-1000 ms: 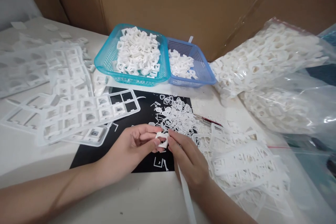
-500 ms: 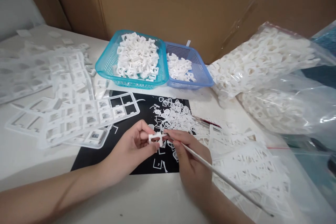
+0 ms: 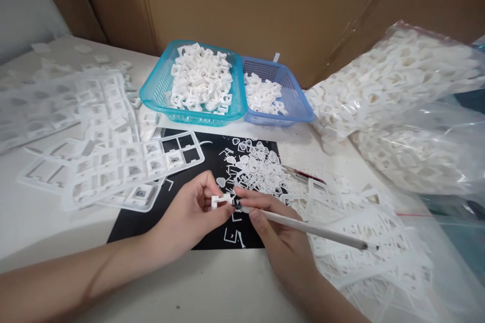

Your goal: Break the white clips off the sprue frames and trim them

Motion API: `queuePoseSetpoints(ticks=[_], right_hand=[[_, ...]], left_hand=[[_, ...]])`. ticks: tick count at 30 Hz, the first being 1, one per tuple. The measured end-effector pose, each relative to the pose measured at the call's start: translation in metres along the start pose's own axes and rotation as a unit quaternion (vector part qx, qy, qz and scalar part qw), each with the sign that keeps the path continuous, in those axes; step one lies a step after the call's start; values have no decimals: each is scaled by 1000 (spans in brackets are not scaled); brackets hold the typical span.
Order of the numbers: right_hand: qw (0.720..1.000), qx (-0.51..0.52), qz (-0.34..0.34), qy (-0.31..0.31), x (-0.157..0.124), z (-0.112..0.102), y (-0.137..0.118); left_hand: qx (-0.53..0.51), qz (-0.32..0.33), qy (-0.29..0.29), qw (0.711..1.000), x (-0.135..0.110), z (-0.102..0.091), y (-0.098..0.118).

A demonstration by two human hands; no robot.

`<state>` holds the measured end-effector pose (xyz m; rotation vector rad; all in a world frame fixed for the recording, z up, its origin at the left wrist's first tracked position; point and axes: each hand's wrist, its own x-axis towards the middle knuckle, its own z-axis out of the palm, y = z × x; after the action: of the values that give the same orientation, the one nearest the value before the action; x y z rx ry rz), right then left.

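You are gripping a small white plastic part (image 3: pixel 221 200) between the thumb and fingers of your left hand (image 3: pixel 199 207); it is sitting at the fingertips, just left of your right hand (image 3: pixel 280 227). Your right hand is closing around a slender white-handled tool (image 3: pixel 318 232), its handle running to the near right and its dark tip pointing left at the part; whether the tip is touching it, you cannot tell from this view. Both hands are working above the near portion of a black mat (image 3: pixel 212 159). A pile of white scraps (image 3: pixel 257 171) is lying beyond them, slightly right. White frames holding parts (image 3: pixel 132 166) are lying left of your left hand; emptied-looking frames (image 3: pixel 371 247) are heaping up at right. Farther off, a teal basket (image 3: pixel 151 98) and a blue-violet basket (image 3: pixel 299 108) are holding white pieces, standing side by side.
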<state>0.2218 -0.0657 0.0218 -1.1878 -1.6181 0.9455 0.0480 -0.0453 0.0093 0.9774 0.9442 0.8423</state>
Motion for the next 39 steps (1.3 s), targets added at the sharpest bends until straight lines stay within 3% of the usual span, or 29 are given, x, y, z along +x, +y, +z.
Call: queuePoseSetpoints(ticks=[12, 20, 25, 28, 33, 39], right_hand=[[979, -154, -127, -38, -3, -1, -2], [953, -220, -206, 8, -4, 4, 11], [957, -244, -136, 83, 3, 3, 13], [971, -193, -117, 75, 7, 2, 7], [983, -172, -14, 59, 6, -4, 4], [982, -166, -64, 59, 4, -6, 0]], left_hand=[[74, 1, -21, 997, -1, 0, -1], [118, 31, -23, 992, -2, -1, -2], [132, 20, -15, 991, -5, -2, -5], [122, 33, -5, 992, -5, -3, -4], [115, 30, -6, 993, -2, -4, -4], [124, 24, 2, 992, -3, -2, -4]])
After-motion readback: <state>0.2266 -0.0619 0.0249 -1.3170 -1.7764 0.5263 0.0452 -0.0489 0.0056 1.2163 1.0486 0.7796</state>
